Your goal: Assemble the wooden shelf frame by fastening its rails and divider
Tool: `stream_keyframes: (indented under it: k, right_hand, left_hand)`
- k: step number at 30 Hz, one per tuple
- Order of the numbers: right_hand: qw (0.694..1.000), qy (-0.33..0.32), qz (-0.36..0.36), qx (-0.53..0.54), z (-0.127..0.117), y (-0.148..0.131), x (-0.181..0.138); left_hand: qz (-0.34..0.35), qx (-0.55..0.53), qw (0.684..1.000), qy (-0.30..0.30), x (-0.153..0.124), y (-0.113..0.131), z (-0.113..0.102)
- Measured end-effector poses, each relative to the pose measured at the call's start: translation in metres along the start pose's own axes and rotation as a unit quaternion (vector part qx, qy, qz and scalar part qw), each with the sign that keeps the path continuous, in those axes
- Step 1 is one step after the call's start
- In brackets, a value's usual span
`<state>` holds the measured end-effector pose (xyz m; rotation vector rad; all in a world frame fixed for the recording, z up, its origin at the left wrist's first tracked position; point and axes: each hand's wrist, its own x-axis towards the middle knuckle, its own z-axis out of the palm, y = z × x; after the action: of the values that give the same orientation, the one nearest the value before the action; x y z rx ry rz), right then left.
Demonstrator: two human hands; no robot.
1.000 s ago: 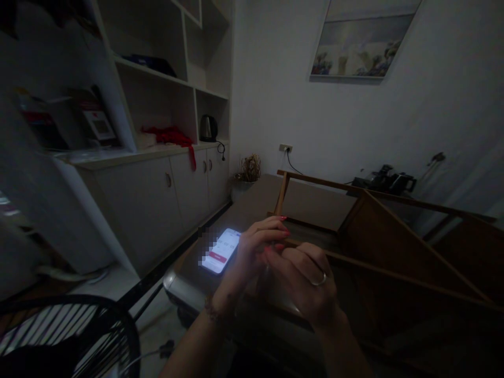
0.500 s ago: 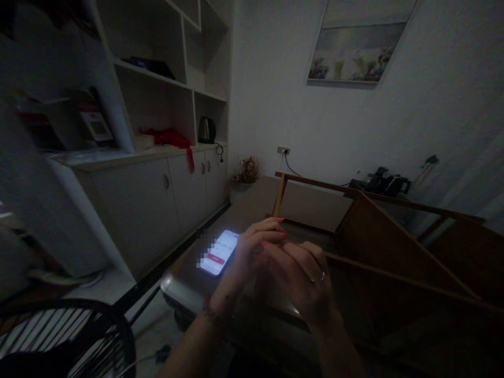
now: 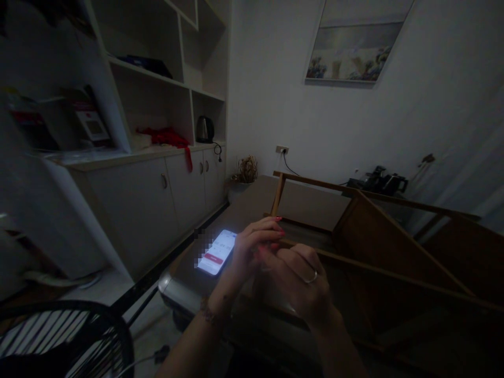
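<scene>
My left hand (image 3: 254, 249) is raised over the near part of the table, its fingers bent to the right and pressed together. Against it sits my right hand (image 3: 305, 278), with a ring on one finger and its fingers curled in a pinch near the left fingertips. Whatever lies between the two hands, if anything, is too dark and hidden to make out. Just left of my left hand, a lit phone (image 3: 216, 254) lies on the tabletop (image 3: 252, 202). Beyond and to the right of my hands, a brown wooden frame (image 3: 366, 226) with slanted panels rests on the table.
A black fan (image 3: 128, 336) stands at the lower left. White cabinets (image 3: 129, 215) line the left wall, with an electric kettle (image 3: 205, 129) and red cloth (image 3: 167, 137) on them. A dried plant (image 3: 247, 170) sits in the corner. Dark appliances (image 3: 380, 181) stand at the back right.
My right hand's fingers have curled in more and its knuckles have turned slightly. My left hand keeps nearly the same pose. The whole view has shifted a little.
</scene>
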<state>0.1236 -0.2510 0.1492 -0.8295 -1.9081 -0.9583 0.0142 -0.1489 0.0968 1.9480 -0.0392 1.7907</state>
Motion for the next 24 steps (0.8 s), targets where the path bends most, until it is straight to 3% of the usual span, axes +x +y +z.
stream_keyframes:
  k: [10,14,19,24]
  right_hand:
    - [0.996,0.08,0.03,-0.018,0.015,-0.002,-0.003]
    - [0.997,0.05,0.057,-0.011,0.012,-0.001,-0.006]
    - [0.999,0.004,0.02,-0.042,0.001,0.002,-0.01]
    - [0.999,0.006,0.009,-0.033,0.0,0.001,-0.007]
  left_hand:
    - [-0.009,0.02,1.0,-0.002,-0.004,-0.005,0.0]
    - [-0.004,0.017,1.0,-0.005,-0.004,-0.005,0.0]
    - [0.007,0.007,1.0,0.004,-0.004,-0.006,0.0]
    - [0.013,0.003,1.0,0.013,-0.002,-0.005,0.002]
